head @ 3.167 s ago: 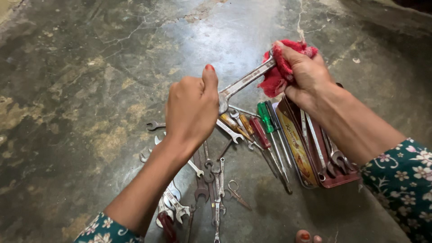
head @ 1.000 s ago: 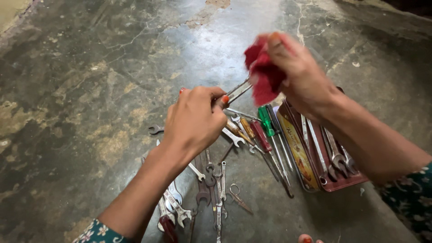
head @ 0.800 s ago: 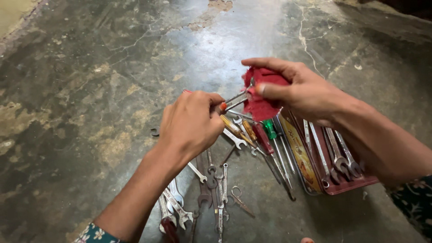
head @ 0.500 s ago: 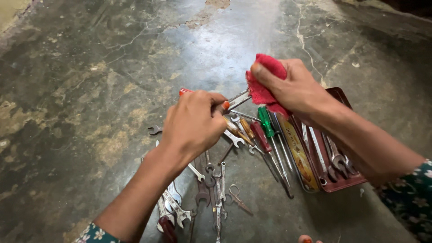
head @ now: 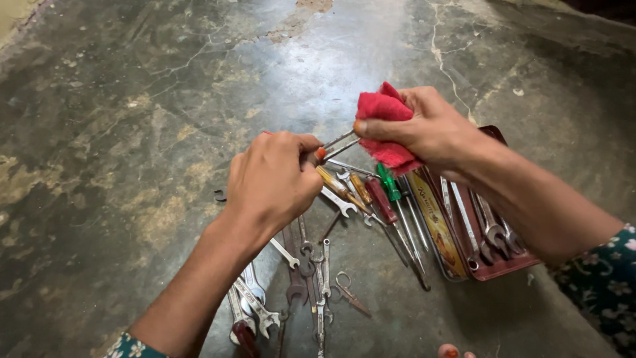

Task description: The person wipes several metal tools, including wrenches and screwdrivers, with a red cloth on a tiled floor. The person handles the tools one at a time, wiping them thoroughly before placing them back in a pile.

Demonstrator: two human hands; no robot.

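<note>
A metal tool (head: 339, 142) is pinched between the closed fingers of the left hand (head: 275, 182), its shaft running up to the right above the floor (head: 132, 99). A red rag (head: 386, 129) is wrapped around the tool's far end and gripped by the closed fingers of the right hand (head: 434, 129). Just below, screwdrivers (head: 384, 199) are spread on the floor beside a maroon case (head: 493, 262) with spanners in it. More spanners (head: 291, 285) and small scissors (head: 348, 292) are scattered under the left forearm.
</note>
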